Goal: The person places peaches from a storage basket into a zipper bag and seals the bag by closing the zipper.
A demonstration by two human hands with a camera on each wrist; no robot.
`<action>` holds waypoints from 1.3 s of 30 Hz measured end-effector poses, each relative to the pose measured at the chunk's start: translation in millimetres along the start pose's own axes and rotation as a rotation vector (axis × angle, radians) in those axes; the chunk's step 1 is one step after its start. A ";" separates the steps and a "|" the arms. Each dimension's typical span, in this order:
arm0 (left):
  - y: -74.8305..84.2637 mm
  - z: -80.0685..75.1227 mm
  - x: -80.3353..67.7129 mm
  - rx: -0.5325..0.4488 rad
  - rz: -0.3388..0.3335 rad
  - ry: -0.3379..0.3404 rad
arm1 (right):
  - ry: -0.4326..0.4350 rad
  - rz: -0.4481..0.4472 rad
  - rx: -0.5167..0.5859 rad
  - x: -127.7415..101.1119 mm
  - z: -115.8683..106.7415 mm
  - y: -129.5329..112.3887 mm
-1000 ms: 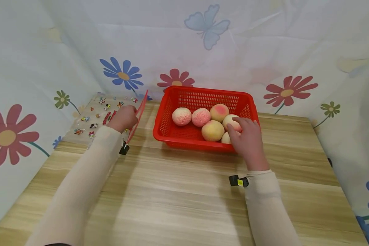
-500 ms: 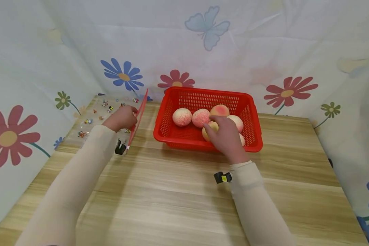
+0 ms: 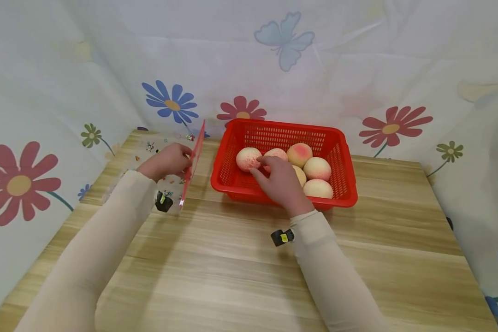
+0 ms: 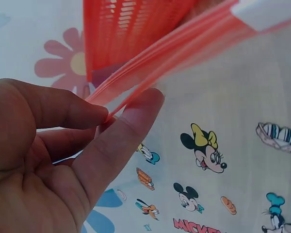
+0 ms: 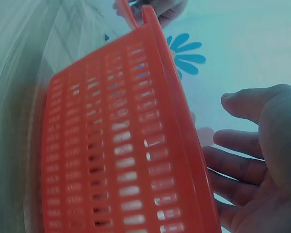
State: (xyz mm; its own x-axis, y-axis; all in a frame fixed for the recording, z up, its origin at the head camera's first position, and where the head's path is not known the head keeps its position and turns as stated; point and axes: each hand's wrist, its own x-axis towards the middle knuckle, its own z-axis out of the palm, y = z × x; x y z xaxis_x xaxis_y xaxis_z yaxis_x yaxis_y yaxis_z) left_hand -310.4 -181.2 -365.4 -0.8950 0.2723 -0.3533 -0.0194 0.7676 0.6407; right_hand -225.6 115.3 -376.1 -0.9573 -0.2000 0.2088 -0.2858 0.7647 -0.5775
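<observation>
My left hand (image 3: 170,160) pinches the red edge of a clear plastic zip bag (image 4: 242,111) between thumb and fingers. Cartoon figures are printed on the bag, and its red edge stands upright to the left of the basket. My right hand (image 3: 283,185) reaches over the front rim of a red plastic basket (image 3: 253,196), fingers spread and bent a little. Below and beside that hand lie several peaches; a speckled pink-and-white peach (image 3: 248,159) is just beyond its fingertips. Another pink peach (image 3: 277,152) is partly hidden by the hand. No peach is seen in its grasp.
On the basket's right side sit a pale peach (image 3: 317,168), a whitish peach (image 3: 317,188) and a yellow-pink peach (image 3: 299,154). A flower-printed curtain (image 3: 315,83) borders the wooden table (image 3: 216,276) at the back and sides.
My right hand has moved left across the basket, from the right-hand peaches towards the leftmost one. My left hand keeps hold of the bag's edge, with little shift.
</observation>
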 end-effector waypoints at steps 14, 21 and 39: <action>14.6 8.5 -13.7 -0.067 -0.046 0.010 | -0.097 -0.009 0.078 14.5 22.7 -25.7; 19.2 15.6 -19.4 -0.088 -0.015 0.066 | -0.134 -0.012 0.165 19.6 35.1 -39.3; 30.0 34.5 -33.3 -0.016 0.069 0.229 | -0.080 -0.038 0.126 32.8 60.2 -64.9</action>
State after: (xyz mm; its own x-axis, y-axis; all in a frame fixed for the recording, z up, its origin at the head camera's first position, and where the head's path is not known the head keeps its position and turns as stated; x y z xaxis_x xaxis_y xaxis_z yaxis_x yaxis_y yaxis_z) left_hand -265.8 -147.3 -357.9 -0.9721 0.1838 -0.1458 0.0399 0.7419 0.6693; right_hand -241.1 22.3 -379.3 -0.9448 -0.2791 0.1716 -0.3200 0.6736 -0.6663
